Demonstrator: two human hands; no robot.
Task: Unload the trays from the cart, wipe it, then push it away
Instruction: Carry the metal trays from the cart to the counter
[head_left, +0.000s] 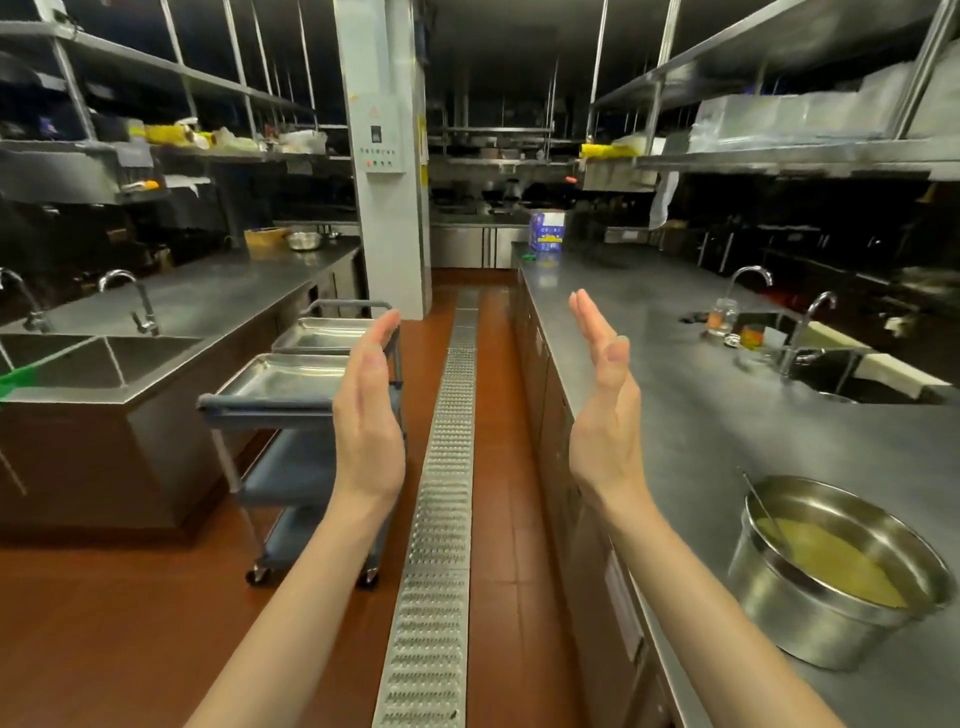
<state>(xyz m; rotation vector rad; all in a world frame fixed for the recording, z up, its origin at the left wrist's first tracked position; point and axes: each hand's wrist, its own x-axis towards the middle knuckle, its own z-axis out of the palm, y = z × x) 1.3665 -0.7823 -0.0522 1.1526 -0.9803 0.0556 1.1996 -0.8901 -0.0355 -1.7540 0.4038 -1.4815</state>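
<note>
A grey three-shelf cart (260, 405) on castors stands in the aisle beside the left counter. Two steel trays lie on its top shelf: the near tray (280, 376) and the far tray (324, 332). My left hand (370, 415) is raised in front of the cart's right side, fingers straight, palm facing right, holding nothing. My right hand (605, 405) is raised over the aisle by the right counter's edge, fingers straight, palm facing left, also empty. The hands are apart and touch nothing.
A steel counter with sinks (104, 358) runs along the left. A long steel counter (675, 374) on the right carries a steel pot of yellow liquid (836, 566), a sink and a blue box (546, 231). A floor drain grate (441, 493) runs down the red-tiled aisle. A pillar (387, 156) stands behind the cart.
</note>
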